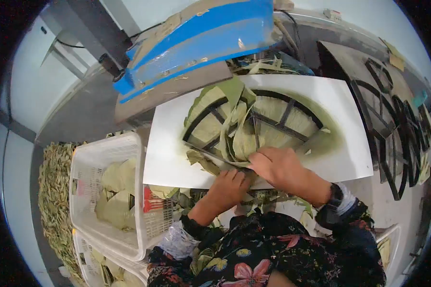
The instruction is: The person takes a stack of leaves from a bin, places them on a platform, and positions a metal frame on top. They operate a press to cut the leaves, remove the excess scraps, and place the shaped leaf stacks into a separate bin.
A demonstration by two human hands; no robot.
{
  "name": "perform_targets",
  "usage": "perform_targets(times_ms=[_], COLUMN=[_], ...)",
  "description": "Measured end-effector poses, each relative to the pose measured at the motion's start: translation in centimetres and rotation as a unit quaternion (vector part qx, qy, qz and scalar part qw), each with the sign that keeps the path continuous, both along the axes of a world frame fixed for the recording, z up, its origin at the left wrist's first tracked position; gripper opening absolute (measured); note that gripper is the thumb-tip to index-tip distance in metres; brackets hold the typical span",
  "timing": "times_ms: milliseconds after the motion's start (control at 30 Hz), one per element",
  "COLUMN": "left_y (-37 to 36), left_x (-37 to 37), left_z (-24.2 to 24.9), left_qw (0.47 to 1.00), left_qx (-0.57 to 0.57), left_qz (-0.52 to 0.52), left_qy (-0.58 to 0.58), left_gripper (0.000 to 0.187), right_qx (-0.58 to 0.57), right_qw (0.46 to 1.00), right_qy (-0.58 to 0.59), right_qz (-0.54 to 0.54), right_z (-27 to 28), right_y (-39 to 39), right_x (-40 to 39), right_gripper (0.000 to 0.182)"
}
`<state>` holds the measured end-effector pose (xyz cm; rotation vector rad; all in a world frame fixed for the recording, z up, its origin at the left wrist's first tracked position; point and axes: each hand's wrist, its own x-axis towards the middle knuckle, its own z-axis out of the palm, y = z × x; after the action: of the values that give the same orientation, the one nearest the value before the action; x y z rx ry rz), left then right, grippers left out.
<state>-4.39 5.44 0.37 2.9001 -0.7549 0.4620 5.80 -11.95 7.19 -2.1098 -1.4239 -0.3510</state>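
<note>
A black fan-shaped metal frame (pixel 286 112) with crossbars lies on a white board (pixel 167 162). Pale green leaf pieces (pixel 269 106) show inside its sections, and a folded leaf (pixel 239 129) stands up across its middle. My right hand (pixel 282 167) is closed on the lower end of that folded leaf, near the frame's bottom point. Beside it, my left hand (pixel 228 190) has its fingers curled at the board's front edge, close to a browned scrap of leaf (pixel 203 161). Whatever is under the left fingers is hidden.
Behind the board stands a blue machine (pixel 201 38). A white basket (pixel 141 191) of cut leaf pieces (pixel 119 196) is at left, beside a heap of leaf scraps (pixel 57 201). More black frames (pixel 383 119) lie at right.
</note>
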Motion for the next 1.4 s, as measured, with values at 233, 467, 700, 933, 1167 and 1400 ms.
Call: perform_targets(times_ms=[233,467,700,933,1167,1400], left_y=[-0.4,-0.1,0.0,-0.5,-1.0,0.3], left_x=[0.0,0.9,0.5,2.3,2.6,2.8], left_z=[1.7,0.6,1.1,1.8,0.6,1.5], left_qw=[0.993,0.996,0.994,0.988,0.987,0.981], left_qx=[-0.009,-0.056,-0.034,0.011,0.039,0.043], left_qz=[0.014,0.005,-0.027,-0.039,0.042,-0.076], left_qy=[-0.115,-0.064,-0.095,-0.149,-0.149,-0.175], left_gripper=[0.016,0.018,0.016,0.011,0.012,0.01], right_qx=[-0.027,-0.044,-0.029,-0.09,-0.112,-0.124], right_qw=[0.997,0.944,0.999,0.994,0.991,0.989], right_qy=[-0.027,0.294,0.025,0.01,-0.003,0.038], right_qz=[0.073,0.146,-0.026,-0.058,-0.074,-0.066], right_z=[-4.9,-1.4,-3.9,-4.3,-4.4,-3.5], right_y=[1.0,-0.7,-0.1,0.2,0.4,0.5], right_x=[0.2,3.1,5.4,5.4,5.1,4.9], right_gripper=[0.017,0.024,0.039,0.045,0.048,0.048])
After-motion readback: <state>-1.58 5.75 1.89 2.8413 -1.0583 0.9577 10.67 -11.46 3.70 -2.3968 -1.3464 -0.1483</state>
